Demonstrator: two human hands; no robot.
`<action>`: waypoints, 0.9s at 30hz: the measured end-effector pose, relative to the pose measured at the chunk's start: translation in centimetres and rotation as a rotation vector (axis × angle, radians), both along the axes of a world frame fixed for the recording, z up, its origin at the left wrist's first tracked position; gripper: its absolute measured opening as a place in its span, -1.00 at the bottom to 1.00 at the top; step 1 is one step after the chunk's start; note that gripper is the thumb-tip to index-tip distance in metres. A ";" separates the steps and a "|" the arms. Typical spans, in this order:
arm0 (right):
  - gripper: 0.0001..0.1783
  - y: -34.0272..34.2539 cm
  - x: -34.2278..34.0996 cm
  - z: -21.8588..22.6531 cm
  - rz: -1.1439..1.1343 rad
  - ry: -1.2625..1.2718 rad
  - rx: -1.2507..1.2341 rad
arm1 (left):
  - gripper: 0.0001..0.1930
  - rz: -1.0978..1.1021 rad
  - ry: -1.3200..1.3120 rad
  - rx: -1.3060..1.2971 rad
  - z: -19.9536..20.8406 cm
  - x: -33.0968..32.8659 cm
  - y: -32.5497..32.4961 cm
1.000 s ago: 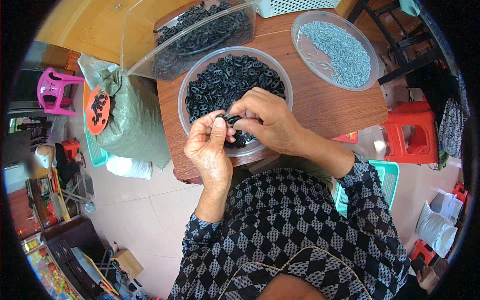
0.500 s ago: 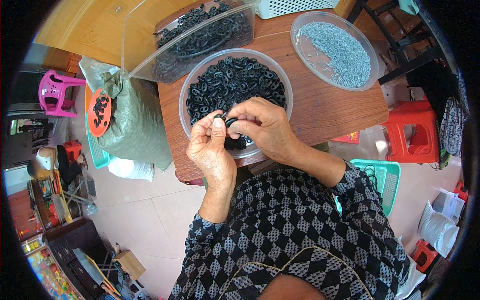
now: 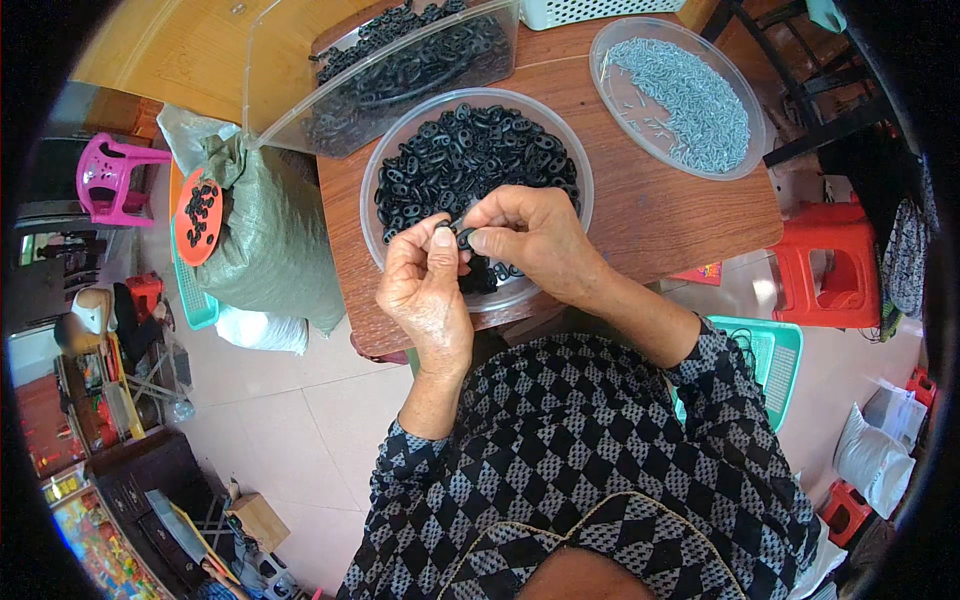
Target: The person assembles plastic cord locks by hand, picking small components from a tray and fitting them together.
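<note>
Worktop (image 3: pixel 650 210): brown wood, smooth, slight sheen. Bowl (image 3: pixel 372 190) and tub (image 3: pixel 290 90): clear glossy plastic; rings (image 3: pixel 470 150) inside matt black, rubbery-looking; pins (image 3: pixel 690 100) dull grey, metal-like. Sack (image 3: pixel 265 250): coarse woven grey-green plastic; stool (image 3: pixel 820 270): glossy red plastic.

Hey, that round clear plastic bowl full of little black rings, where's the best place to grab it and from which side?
Probably best to grip the round clear plastic bowl by its thin rim on the far right side, coming from above. That stretch of rim shows bare. The near edge is covered by the left hand and right hand, and the rectangular clear plastic tub crowds the far left. The small black rings fill it, so keep it level.
</note>
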State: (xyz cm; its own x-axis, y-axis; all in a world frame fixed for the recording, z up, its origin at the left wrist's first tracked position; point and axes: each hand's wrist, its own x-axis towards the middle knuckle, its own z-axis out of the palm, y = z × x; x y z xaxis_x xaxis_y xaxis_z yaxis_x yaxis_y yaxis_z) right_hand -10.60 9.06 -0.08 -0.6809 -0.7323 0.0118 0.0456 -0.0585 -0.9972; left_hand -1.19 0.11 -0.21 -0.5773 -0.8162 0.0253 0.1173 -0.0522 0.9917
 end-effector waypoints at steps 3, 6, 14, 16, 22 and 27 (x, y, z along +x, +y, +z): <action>-0.92 -0.4 0.5 -0.2 -0.046 -0.087 -0.050 | -0.88 -0.027 -0.024 -0.019 -0.4 0.2 0.3; -0.94 -0.6 0.9 -0.4 -0.067 -0.090 -0.077 | -0.88 -0.024 0.012 -0.002 -0.5 0.1 0.5; -0.96 -0.5 1.3 -0.3 -0.204 -0.103 -0.172 | -0.88 -0.037 0.100 0.176 0.3 0.2 -0.5; -0.94 -0.3 0.5 -0.5 -0.169 -0.107 -0.180 | -0.88 -0.053 0.077 0.161 0.5 0.5 -0.7; -0.80 0.5 -1.1 -0.7 0.037 -0.114 -0.057 | -0.83 -0.096 0.013 0.126 1.0 0.9 -0.2; -0.79 0.2 -1.1 -0.8 0.081 -0.186 -0.082 | -0.81 -0.086 -0.013 0.088 1.4 1.0 -0.1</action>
